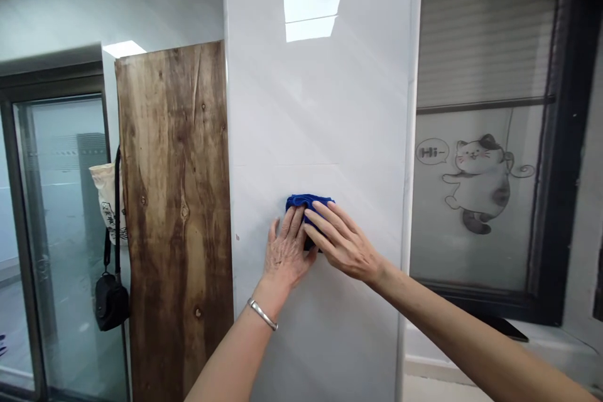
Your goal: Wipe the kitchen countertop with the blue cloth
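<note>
A crumpled blue cloth (pixel 311 201) is against the glossy white tiled wall face (pixel 320 107), at about the middle of the view. From the left, my left hand (pixel 288 257) holds its lower left part, fingers pointing up and partly tucked onto it; a silver bracelet (pixel 262 314) circles that wrist. My right hand (pixel 346 242) comes in from the right, its long fingers laid over the cloth's right side and close to my left fingers. Between the hands shows a small dark patch (pixel 309 244), which I cannot make out. My palms hide much of the cloth.
Left of the tiled column stands a tall brown wood slab (pixel 179 213). A cream tote bag (pixel 104 191) and a black bag (pixel 112 301) hang beside it, near a glass door (pixel 70 232). On the right is a dark-framed window (pixel 541 201) with a cat sticker (pixel 483 185).
</note>
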Tool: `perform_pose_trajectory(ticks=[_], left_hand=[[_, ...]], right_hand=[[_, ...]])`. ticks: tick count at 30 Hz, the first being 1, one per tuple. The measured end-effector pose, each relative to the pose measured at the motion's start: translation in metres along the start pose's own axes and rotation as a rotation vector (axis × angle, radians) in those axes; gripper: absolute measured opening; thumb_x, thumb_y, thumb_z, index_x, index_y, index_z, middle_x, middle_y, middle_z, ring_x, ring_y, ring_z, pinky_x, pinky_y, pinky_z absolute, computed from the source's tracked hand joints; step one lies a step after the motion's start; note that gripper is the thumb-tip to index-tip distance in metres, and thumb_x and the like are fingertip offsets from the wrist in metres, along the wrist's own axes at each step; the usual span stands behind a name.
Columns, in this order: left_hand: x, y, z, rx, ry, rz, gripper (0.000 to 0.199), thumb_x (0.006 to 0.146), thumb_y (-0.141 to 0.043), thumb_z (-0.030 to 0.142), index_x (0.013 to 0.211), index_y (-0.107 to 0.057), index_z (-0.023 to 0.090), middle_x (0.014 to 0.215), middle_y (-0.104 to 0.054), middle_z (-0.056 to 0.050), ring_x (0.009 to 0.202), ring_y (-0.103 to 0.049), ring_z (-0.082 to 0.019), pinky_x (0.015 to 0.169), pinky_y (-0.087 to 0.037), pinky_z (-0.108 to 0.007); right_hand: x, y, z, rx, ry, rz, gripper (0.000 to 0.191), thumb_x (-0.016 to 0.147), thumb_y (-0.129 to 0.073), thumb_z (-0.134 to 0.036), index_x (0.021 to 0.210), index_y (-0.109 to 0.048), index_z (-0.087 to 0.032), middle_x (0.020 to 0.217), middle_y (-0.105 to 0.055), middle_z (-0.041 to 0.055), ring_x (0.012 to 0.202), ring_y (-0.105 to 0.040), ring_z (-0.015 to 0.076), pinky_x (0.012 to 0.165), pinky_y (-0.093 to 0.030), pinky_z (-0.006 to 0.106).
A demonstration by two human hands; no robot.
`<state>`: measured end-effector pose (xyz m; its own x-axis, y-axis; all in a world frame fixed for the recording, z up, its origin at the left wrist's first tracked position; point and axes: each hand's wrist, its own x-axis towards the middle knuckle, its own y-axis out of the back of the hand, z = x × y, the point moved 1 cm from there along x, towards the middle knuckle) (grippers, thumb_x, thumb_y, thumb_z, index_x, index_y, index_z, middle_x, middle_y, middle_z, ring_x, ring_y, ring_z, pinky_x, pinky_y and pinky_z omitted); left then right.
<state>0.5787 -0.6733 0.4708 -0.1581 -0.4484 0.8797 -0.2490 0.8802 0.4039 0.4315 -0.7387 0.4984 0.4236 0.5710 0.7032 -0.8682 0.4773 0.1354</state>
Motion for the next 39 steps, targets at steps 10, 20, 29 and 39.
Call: perform_pose_trajectory(ticks=[10, 20, 29, 39], left_hand=[[0.028, 0.031, -0.008, -0.119, 0.039, -0.045, 0.069, 0.081, -0.068, 0.031, 0.143, -0.040, 0.023, 0.146, -0.044, -0.011, 0.124, -0.045, -0.031, 0.093, -0.054, -0.044], [0.018, 0.024, -0.021, -0.255, -0.038, -0.023, 0.071, 0.085, -0.066, 0.032, 0.148, -0.035, 0.027, 0.151, -0.038, -0.008, 0.136, -0.036, -0.031, 0.109, -0.045, -0.049], [-0.009, 0.024, -0.044, -0.247, -0.144, -0.039, 0.058, 0.092, -0.054, 0.026, 0.148, -0.039, 0.022, 0.160, -0.033, -0.009, 0.148, -0.027, -0.025, 0.120, -0.035, -0.043], [-0.166, -0.055, -0.052, -0.267, 0.627, 0.089, 0.082, 0.098, -0.047, 0.041, 0.159, 0.004, 0.023, 0.165, -0.007, -0.022, 0.152, -0.011, -0.039, 0.114, -0.024, -0.072]], right_hand=[[-0.003, 0.003, -0.010, 0.053, -0.042, -0.076, 0.035, 0.089, -0.041, -0.004, 0.120, -0.057, -0.008, 0.113, -0.065, 0.0169, 0.122, -0.056, 0.0269, 0.095, -0.058, 0.045], [-0.002, -0.005, -0.016, -0.260, -0.319, -0.285, 0.072, 0.088, -0.043, -0.003, 0.153, -0.013, 0.001, 0.159, -0.016, 0.0269, 0.148, -0.016, 0.0383, 0.117, -0.040, 0.053], [0.002, -0.027, 0.001, -0.158, -0.115, -0.302, 0.073, 0.095, -0.049, -0.017, 0.157, -0.012, -0.017, 0.162, -0.005, 0.0206, 0.148, -0.017, 0.0381, 0.116, -0.036, 0.061], [0.017, -0.031, 0.031, -0.171, -0.003, -0.388, 0.083, 0.091, -0.057, -0.056, 0.157, -0.017, -0.026, 0.164, -0.003, 0.0164, 0.148, -0.018, 0.0421, 0.116, -0.031, 0.064]])
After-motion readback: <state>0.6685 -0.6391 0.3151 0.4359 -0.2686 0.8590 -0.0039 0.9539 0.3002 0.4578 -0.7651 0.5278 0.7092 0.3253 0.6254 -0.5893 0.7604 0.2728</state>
